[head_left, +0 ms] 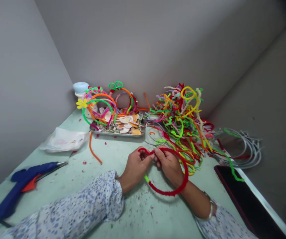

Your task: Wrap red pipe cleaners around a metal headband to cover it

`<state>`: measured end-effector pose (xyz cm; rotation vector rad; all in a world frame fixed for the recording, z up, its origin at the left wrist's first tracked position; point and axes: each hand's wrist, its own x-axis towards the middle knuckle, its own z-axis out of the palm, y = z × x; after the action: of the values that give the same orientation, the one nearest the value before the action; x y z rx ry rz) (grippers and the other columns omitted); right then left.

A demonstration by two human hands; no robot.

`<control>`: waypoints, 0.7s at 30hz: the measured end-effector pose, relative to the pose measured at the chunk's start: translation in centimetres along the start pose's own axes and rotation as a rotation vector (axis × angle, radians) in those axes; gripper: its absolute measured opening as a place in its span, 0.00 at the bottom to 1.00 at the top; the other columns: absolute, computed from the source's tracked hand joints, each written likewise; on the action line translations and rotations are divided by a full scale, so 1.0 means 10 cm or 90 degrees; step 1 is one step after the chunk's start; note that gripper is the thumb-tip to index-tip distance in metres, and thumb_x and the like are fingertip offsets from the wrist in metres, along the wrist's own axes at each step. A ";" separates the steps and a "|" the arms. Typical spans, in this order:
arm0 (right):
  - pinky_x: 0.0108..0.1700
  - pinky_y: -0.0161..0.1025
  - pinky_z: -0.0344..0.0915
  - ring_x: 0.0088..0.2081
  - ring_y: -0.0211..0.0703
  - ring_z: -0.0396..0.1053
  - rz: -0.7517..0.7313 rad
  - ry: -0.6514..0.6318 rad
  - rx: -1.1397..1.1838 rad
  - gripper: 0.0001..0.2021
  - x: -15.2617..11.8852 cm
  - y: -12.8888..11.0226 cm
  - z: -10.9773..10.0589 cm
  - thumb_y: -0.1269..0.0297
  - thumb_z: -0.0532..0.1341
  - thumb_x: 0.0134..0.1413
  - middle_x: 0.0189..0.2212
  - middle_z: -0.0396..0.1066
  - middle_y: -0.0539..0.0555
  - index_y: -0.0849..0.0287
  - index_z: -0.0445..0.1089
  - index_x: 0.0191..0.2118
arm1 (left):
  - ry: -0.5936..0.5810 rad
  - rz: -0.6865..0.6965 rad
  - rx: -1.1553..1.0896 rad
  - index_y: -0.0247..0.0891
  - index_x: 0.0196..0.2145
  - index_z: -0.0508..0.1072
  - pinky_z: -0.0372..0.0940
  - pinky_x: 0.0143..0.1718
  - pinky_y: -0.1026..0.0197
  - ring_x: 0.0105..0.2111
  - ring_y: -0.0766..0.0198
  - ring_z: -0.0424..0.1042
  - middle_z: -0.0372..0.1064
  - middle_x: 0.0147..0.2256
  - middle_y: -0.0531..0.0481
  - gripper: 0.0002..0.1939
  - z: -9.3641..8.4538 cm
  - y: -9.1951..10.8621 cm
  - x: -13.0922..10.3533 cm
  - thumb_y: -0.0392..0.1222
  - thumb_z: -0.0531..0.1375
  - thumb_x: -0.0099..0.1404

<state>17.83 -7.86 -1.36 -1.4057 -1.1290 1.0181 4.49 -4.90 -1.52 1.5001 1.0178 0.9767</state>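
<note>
A red fuzzy pipe-cleaner hoop (186, 177) with a short green section at its lower left is held above the middle of the table. My left hand (137, 167) pinches its upper left part, where a small red loop bends over the fingers. Close beside it, my right hand (169, 165) has thumb and fingers closed on the red strand, and the hoop curves over that hand and wrist. The fingertips of both hands nearly meet. Behind them stands a metal tray (118, 134) of shells and flat pieces, with several colourful pipe-cleaner hoops (100, 99) resting on it.
A tangled pile of pipe cleaners (180, 116) lies behind my right hand, beside coiled wire (249, 149). A dark phone-like slab (247, 202) is at right. On the left are a blue glue gun (26, 181), a plastic bag (64, 141) and a blue-lidded container (80, 88).
</note>
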 end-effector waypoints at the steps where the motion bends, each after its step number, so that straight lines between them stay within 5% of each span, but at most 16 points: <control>1: 0.22 0.33 0.55 0.18 0.35 0.56 -0.003 -0.004 0.004 0.21 0.00 0.00 0.00 0.45 0.55 0.55 0.15 0.59 0.46 0.58 0.63 0.22 | 0.000 -0.005 0.005 0.35 0.27 0.69 0.56 0.27 0.66 0.24 0.69 0.61 0.66 0.23 0.53 0.09 0.00 0.00 0.00 0.44 0.60 0.58; 21: 0.22 0.32 0.53 0.18 0.33 0.55 -0.027 -0.036 0.024 0.20 0.01 0.04 -0.02 0.47 0.53 0.58 0.15 0.58 0.45 0.58 0.62 0.25 | -0.034 -0.058 -0.102 0.36 0.25 0.64 0.52 0.21 0.67 0.19 0.71 0.56 0.59 0.19 0.57 0.12 -0.02 0.04 0.00 0.45 0.60 0.58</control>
<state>18.09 -7.86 -1.71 -1.3246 -1.1707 1.0501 4.34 -4.92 -1.13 1.3298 0.9400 0.9267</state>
